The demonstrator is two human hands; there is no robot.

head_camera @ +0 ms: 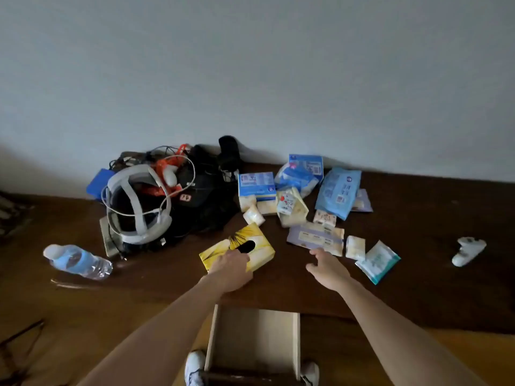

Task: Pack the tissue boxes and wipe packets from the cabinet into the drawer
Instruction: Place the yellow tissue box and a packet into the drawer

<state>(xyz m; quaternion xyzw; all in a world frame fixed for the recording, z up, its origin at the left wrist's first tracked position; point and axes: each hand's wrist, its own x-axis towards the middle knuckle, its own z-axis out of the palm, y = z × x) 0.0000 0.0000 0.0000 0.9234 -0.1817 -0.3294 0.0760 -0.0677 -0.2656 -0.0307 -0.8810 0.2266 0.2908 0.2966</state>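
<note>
A yellow tissue box [259,247] lies on the dark wooden cabinet top [418,274], and my left hand [231,270] grips its near end. My right hand [330,267] hovers with fingers spread just in front of a flat lilac wipe packet [315,236], holding nothing. Behind lie a blue-and-white tissue box [256,183], a big blue wipe packet [338,190], small cream tissue packs [253,214] and a teal-edged packet [377,260]. The pale wooden drawer [255,341] stands pulled out below, with nothing visible in it.
A heap of black bags, cables and a white headset [139,207] fills the left of the cabinet top. A water bottle [78,261] lies on its side at the far left. A white controller [468,250] sits at the right. My white shoes [195,366] show beside the drawer.
</note>
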